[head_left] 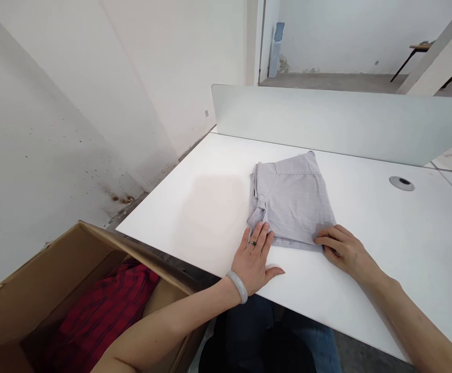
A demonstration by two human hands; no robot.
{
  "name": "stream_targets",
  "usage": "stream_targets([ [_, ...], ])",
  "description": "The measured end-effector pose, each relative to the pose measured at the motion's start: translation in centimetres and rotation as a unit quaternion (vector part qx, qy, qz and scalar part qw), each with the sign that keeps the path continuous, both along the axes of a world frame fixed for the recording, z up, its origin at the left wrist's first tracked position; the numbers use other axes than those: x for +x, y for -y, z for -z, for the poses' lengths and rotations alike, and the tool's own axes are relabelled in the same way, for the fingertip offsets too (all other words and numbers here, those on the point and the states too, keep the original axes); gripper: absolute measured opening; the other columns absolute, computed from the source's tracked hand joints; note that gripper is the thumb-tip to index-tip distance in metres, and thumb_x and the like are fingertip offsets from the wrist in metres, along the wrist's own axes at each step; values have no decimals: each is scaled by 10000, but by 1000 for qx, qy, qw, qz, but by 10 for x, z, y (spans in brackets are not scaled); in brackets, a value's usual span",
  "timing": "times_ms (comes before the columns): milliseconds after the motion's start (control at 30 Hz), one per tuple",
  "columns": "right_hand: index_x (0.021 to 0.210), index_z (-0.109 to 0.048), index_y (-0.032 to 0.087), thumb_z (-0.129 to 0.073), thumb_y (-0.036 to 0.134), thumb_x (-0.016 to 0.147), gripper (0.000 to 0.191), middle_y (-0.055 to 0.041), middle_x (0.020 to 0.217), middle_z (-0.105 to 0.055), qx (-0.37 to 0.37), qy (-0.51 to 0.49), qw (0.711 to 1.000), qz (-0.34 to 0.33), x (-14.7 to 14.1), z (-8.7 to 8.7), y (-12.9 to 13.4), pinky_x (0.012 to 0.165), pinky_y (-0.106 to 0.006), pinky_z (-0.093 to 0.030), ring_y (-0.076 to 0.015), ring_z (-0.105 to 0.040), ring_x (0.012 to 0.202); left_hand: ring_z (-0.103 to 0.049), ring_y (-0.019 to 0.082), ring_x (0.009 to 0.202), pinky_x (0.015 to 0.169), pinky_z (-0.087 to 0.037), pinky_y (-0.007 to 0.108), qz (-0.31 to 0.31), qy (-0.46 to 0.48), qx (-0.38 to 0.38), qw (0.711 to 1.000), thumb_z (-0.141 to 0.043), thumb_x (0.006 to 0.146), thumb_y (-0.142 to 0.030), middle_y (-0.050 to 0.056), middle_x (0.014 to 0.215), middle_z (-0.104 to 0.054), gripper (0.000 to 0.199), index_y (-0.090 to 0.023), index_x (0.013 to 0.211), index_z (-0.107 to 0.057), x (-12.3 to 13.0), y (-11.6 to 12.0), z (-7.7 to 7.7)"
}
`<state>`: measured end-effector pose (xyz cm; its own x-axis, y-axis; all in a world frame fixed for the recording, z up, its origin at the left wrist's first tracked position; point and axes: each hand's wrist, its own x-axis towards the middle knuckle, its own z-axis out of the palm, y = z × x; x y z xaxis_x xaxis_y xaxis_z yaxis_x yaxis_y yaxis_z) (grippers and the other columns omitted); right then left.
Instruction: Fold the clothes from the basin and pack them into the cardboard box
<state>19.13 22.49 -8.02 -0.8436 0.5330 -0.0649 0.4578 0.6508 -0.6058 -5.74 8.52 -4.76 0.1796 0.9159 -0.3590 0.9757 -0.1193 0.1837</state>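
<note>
Folded grey shorts (293,199) lie flat on the white worktop (360,207), in front of the person and short of the low divider (307,116). Their longer direction runs away from the body, slightly aslant, with the waistband at the far end and the leg hem near. Both hands touch that near end, so most of the cloth stretches out beyond the fingers; neither hand is clearly nearer.

The left hand (253,261) lies palm down at the near left corner, its fingers straight and its thumb spread wide; only the fingertips rest on the cloth. The right hand (344,251) is at the near right corner, its fingers curled and narrow on the hem. Its thumb is mostly hidden, so I cannot tell whether cloth is pinched there.

The lower layers of the shorts are mostly covered, and a tucked part by the left fingertips is hard to make out. Below left, a cardboard box (27,285) holding red checked cloth (109,305) is cut off by the frame.
</note>
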Motion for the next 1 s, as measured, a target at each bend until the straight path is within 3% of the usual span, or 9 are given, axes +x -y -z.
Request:
stream_targets([
  [600, 955, -664, 232, -486, 186, 901, 192, -58, 946, -631, 21, -8, 1000, 12, -3, -3, -1, 729, -335, -490, -173, -565, 841, -36, 299, 1443, 1150, -171, 534, -10, 9, -3, 1000, -248, 869, -706, 139, 1557, -146, 856, -98, 1471, -266, 0, -1, -2],
  [867, 957, -643, 234, -448, 166, 917, 211, -61, 908, -621, 3, -16, 1000, 20, 5, -10, -8, 663, -314, -467, -167, -552, 802, -85, 341, 1431, 1095, -302, 490, -43, 12, -23, 999, -291, 851, -717, 206, 1550, -99, 917, -40, 1466, -227, 1, -1, -7],
  [1000, 953, -630, 228, -477, 149, 899, 180, -60, 906, -607, 7, -24, 999, 36, 9, -7, -8, 650, -307, -457, -164, -537, 796, -105, 347, 1428, 1106, -267, 506, -11, 16, 24, 1000, -396, 894, -596, 146, 1555, -161, 721, -143, 1447, -301, 2, -1, -13],
])
